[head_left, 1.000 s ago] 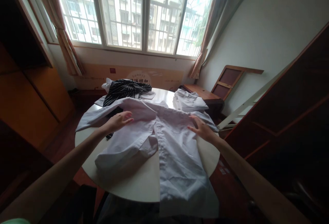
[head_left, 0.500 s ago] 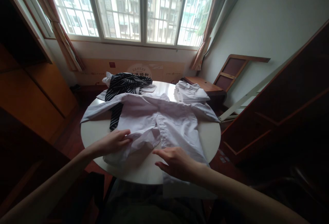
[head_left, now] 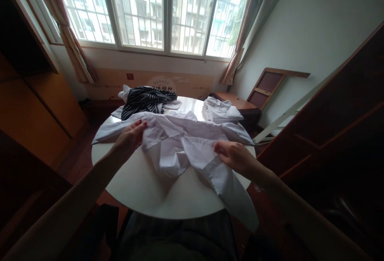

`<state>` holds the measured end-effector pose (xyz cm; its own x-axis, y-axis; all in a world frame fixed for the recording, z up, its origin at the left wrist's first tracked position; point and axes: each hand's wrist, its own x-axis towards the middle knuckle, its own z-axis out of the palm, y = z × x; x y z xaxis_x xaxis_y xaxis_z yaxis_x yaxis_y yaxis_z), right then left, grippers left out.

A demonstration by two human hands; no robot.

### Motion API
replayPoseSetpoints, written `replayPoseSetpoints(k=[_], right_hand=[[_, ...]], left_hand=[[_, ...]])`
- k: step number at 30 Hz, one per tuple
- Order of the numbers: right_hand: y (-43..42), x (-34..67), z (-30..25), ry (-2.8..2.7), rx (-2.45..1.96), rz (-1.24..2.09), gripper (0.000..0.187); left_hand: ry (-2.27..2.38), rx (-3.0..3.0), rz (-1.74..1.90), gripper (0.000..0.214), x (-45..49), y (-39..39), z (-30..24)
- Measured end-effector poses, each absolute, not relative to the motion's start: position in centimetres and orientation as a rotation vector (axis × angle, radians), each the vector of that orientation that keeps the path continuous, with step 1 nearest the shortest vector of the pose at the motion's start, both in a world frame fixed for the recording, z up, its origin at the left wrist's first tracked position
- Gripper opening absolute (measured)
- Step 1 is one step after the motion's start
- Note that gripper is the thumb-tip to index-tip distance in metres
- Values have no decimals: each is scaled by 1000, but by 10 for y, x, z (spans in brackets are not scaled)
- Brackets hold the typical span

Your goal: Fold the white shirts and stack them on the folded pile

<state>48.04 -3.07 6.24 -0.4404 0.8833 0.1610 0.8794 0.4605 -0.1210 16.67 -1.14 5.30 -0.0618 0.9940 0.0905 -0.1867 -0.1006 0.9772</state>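
Note:
A white button-front shirt (head_left: 168, 153) lies spread over the round white table (head_left: 144, 199), its sleeves reaching out to both sides. My left hand (head_left: 134, 133) is closed on the shirt's left part, near the shoulder. On the other side, my right hand (head_left: 232, 153) pinches the right front panel, which is lifted and partly folded. The lower corner of that panel hangs past the table's front edge. Between my hands the shirt's middle is crumpled and gapes apart.
Black-and-white striped cloth (head_left: 144, 100) lies heaped at the table's back left, with white fabric around it. A folded white pile of clothing (head_left: 222, 109) sits at the back right. Beyond stands a wooden chair (head_left: 240, 103); a dark wooden panel (head_left: 324, 133) rises at right.
My left hand has moved up and forward with the shirt's left part. The right hand, open before, has moved right and taken hold of the right panel, pulling it outward.

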Motion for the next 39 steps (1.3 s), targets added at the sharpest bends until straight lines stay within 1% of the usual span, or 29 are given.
replayPoseSetpoints(k=[2,4,6,8,10,11,14,17,20,23,25,26,30,32,33,35,39], right_hand=[[-28,479,65,-2449,-1515,-5,21],[-30,474,61,-2518,-1526,-30,20],[-36,467,51,-2649,-1528,-22,19],[-43,462,39,-2752,-1496,2,26],[-49,460,26,-2802,-1456,21,31],[-51,459,20,-2818,-1445,29,29],[-52,458,7,-2829,-1458,60,16],[-43,464,6,-2801,-1449,191,13],[-26,479,20,-2712,-1427,351,8],[-10,502,48,-2568,-1455,426,10],[-7,517,70,-2497,-1423,541,15],[-9,523,81,-2501,-1375,646,19],[-21,532,108,-2681,-1108,1206,36],[-22,527,105,-2632,-1062,1335,48],[-20,524,99,-2578,-1065,1337,52],[-10,514,84,-2502,-1105,1219,52],[12,489,52,-2530,-1222,755,42]], left_hand=[[1011,1368,1366,50,180,-13,47],[1053,1721,1193,64,192,-20,35],[1151,2058,997,71,200,-29,16],[1278,2301,914,68,204,-37,-6],[1431,2436,946,58,203,-45,-26],[1511,2469,961,54,202,-48,-33],[1667,2462,927,41,193,-54,-45],[1620,2370,818,20,182,-52,-37],[1538,2269,810,15,169,-45,-14],[1526,2181,956,10,149,-38,19],[1510,2106,1010,13,131,-36,38],[1463,2084,956,17,122,-36,46],[1233,2082,535,39,101,-36,63],[1222,2110,422,41,106,-35,67],[1229,2136,406,41,113,-33,67],[1242,2226,434,40,132,-28,65],[1283,2498,538,35,174,-12,50]])
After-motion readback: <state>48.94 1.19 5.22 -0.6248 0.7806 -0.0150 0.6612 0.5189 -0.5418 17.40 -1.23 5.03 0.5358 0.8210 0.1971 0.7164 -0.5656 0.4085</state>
